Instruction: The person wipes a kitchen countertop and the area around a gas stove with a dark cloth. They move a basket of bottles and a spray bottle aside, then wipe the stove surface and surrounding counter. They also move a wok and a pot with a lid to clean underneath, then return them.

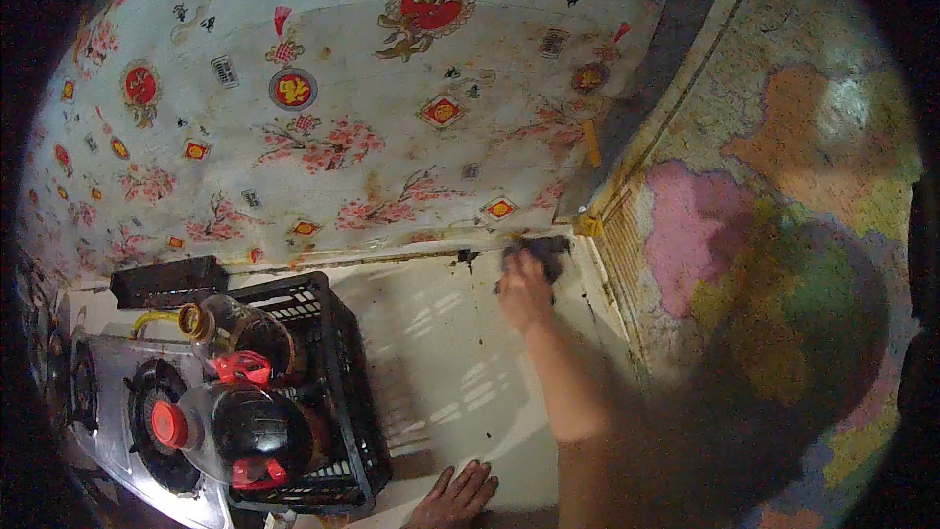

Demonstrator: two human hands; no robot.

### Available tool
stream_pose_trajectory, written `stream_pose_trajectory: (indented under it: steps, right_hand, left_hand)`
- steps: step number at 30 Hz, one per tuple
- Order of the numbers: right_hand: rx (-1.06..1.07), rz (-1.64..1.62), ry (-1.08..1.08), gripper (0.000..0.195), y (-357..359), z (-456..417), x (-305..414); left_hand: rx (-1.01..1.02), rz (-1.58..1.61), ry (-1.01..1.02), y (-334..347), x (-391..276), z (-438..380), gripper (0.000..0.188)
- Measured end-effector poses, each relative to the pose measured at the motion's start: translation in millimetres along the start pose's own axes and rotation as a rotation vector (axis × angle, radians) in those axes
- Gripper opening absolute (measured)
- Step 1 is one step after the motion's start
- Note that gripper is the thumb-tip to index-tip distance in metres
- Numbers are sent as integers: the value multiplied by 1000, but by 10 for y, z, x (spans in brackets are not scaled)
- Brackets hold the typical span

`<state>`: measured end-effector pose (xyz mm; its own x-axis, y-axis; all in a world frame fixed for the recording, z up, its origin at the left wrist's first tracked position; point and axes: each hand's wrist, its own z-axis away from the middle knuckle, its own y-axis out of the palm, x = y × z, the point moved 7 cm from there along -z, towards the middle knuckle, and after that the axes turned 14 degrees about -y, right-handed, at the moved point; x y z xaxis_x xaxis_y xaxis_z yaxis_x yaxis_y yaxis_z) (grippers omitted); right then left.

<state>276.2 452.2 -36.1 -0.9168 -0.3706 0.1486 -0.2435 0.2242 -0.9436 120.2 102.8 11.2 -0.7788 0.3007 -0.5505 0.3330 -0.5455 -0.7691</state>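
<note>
My right hand [523, 292] presses a dark cloth [547, 264] onto the white countertop [440, 338], at the back right corner where the counter meets the wall. Its fingers cover part of the cloth, and whether that is a rag or a scouring pad is hard to tell. Dark grime lines the counter's back edge beside the cloth. At the near edge of the counter, my left hand [459, 496] rests palm down with its fingers slightly apart and nothing in it. A few dark specks dot the surface between the two hands.
Left of my hands, a black plastic crate [352, 397] holds large bottles of dark liquid, one with a red cap [170, 425]. A gas stove [117, 411] stands beyond it, and a black tray [169, 282] leans at the back. Patterned sheeting [352, 110] covers the back wall; a map [705, 235] hangs right.
</note>
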Motion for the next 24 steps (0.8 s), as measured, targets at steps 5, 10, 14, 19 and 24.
stream_pose_trajectory:
  steps: [5,10,14,19,24]
  right_hand:
    - [139,36,248,54,-136,30,-532]
    - [180,19,330,59,-299,333,-597]
    - [160,31,389,58,-478,894,-396]
    - [69,168,359,54,-711,1773,-129]
    - [-59,98,358,61,-888,2584,93]
  left_hand:
    - [7,-33,-4,34,23,18,61]
    - [-95,-248,90,94,24,-11,58]
    - [-199,-221,92,46,31,37,57]
    - [-249,-189,104,49,29,70,58]
    - [-248,-193,112,100,47,75,58]
